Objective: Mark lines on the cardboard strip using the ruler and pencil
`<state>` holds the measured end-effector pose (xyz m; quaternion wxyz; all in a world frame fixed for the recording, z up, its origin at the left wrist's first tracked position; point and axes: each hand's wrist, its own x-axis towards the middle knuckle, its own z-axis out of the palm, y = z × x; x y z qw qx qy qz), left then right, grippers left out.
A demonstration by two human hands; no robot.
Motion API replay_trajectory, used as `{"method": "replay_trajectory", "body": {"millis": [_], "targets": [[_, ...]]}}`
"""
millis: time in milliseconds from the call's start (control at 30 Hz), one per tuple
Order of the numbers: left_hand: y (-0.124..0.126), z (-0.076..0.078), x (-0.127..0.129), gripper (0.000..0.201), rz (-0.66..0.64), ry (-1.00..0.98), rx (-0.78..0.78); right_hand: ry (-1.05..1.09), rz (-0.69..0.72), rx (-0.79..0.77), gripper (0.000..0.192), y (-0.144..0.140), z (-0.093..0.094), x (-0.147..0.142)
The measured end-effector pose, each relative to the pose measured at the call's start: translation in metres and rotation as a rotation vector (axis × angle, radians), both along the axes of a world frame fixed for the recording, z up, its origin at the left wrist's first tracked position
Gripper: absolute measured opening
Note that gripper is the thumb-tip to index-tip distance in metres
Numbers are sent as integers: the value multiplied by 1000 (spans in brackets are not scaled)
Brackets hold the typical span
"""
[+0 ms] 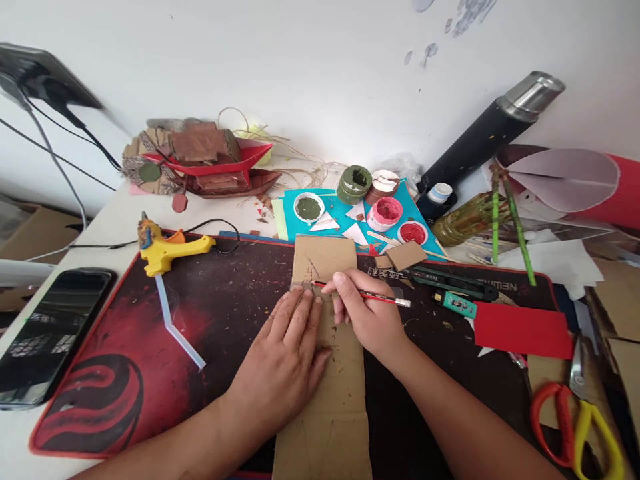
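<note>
A long strip of brown cardboard (325, 260) lies on a dark red desk mat (150, 347). My left hand (285, 360) rests flat on the cardboard, fingers apart, pinning down a small clear ruler whose edge shows at the fingertips. My right hand (365, 313) grips a red pencil (370, 296) with its tip on the cardboard beside the ruler edge and its eraser end pointing right.
A yellow glue gun (167, 252) and a phone (47, 333) lie to the left. Paint pots (385, 213) stand on blue paper behind. A green utility knife (450, 281), red card (523, 330), and scissors (580, 420) are to the right. A black flask (490, 137) leans against the wall.
</note>
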<state>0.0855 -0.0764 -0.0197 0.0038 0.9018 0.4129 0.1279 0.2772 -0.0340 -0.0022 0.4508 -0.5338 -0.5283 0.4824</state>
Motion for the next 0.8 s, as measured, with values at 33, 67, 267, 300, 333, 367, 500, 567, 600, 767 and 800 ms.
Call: {"method": "replay_trajectory", "body": {"millis": [33, 67, 267, 300, 333, 367, 500, 567, 600, 767, 800], "targets": [[0, 0, 0, 61, 3, 5, 0, 45, -20, -22, 55, 0, 0, 1], [-1, -1, 0, 60, 3, 8, 3, 88, -39, -45, 56, 1, 1, 1], [0, -4, -1, 61, -6, 5, 33, 266, -71, -131, 59, 6, 5, 8], [0, -4, -1, 61, -12, 7, 41, 285, -67, -134, 58, 6, 5, 9], [0, -4, -2, 61, -20, 11, 50, 303, -61, -138, 57, 6, 6, 10], [1, -4, -2, 61, -26, 15, 60, 318, -55, -141, 56, 6, 6, 10], [2, -2, -2, 59, -32, 25, 86, 353, -40, -150, 52, 5, 5, 11], [2, -2, -1, 59, -22, 27, 89, 371, -40, -148, 51, 6, 6, 12], [2, -3, -1, 58, -19, 28, 90, 380, -40, -146, 49, 6, 6, 12], [2, -4, -1, 57, -22, 20, 116, 433, -85, -139, 49, 8, 5, 14], [2, -4, -1, 57, -26, 18, 120, 436, -112, -126, 51, 8, 5, 16]]}}
